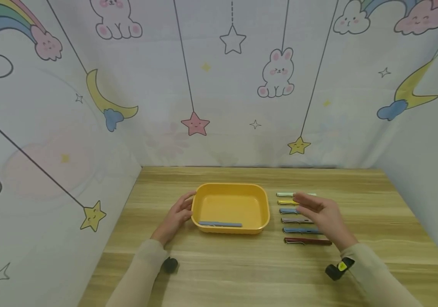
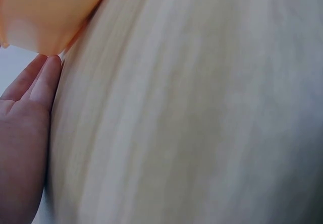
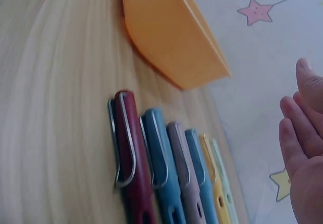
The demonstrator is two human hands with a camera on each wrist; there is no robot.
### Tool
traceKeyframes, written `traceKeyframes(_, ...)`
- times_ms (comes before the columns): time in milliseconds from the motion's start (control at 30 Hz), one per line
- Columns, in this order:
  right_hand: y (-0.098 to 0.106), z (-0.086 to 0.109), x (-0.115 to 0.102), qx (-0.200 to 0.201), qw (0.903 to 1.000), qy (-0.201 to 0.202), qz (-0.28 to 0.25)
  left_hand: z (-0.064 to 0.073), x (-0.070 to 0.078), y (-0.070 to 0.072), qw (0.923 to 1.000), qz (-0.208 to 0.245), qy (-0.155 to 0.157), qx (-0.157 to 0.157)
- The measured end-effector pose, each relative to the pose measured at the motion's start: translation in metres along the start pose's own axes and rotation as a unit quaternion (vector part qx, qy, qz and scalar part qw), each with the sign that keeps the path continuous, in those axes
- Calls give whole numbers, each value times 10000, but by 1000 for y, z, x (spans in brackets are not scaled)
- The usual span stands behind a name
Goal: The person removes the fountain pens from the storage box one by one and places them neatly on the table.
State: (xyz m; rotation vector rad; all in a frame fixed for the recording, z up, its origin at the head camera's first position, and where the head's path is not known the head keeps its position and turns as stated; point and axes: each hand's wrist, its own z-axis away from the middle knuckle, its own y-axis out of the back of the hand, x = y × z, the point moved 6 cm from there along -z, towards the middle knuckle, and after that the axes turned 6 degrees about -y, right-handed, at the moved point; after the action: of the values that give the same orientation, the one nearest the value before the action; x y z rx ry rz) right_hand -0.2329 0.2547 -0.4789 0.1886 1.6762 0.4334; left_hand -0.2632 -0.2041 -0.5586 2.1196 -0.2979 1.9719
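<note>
A yellow tray [image 1: 231, 186] stands on the table, with a blue pen [image 1: 224, 224] lying along its near side. My left hand [image 1: 176, 215] touches the tray's left wall with extended fingers, as the left wrist view also shows. Over the row of pens to the right hovers my right hand [image 1: 325, 215], fingers loosely extended and holding nothing. From far to near lie a light green pen [image 1: 285, 194], a yellow pen [image 1: 285, 202], a blue pen [image 1: 288, 211], a greyish pen [image 1: 294, 220], another blue pen [image 1: 299, 230] and a dark red pen [image 1: 308, 241].
The wood-grain table [image 1: 234, 268] meets patterned cloth walls [image 1: 234, 145] at the back and both sides. A black strap device [image 1: 339, 268] sits on the right wrist, and a dark one [image 1: 170, 265] shows by the left wrist.
</note>
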Motion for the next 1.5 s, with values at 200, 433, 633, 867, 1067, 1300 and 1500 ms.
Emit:
traceKeyframes(200,-19,-17,-14,-169,9994,52,-292,0,0,0,10000,-31,-10,15)
traceKeyframes(433,-46,-38,-23,-483,9971,20,-584,0,0,0,10000,-18,-42,10)
traceKeyframes(633,-72,-50,-31,-733,9954,19,-611,0,-1,1,10000,-27,-65,-21)
traceKeyframes(867,-102,-59,-46,-1028,9937,88,-436,-1,-1,1,9999,-22,-127,-1)
traceKeyframes(1067,-123,-63,-51,-1265,9919,86,-99,-1,-3,2,10000,-31,-84,-22)
traceKeyframes(1300,-142,-69,-52,-1462,9885,166,361,-2,-4,2,10000,-46,-55,-4)
traceKeyframes(1500,-159,-72,-55,-1768,9814,270,702,-1,-3,2,10000,-84,-42,18)
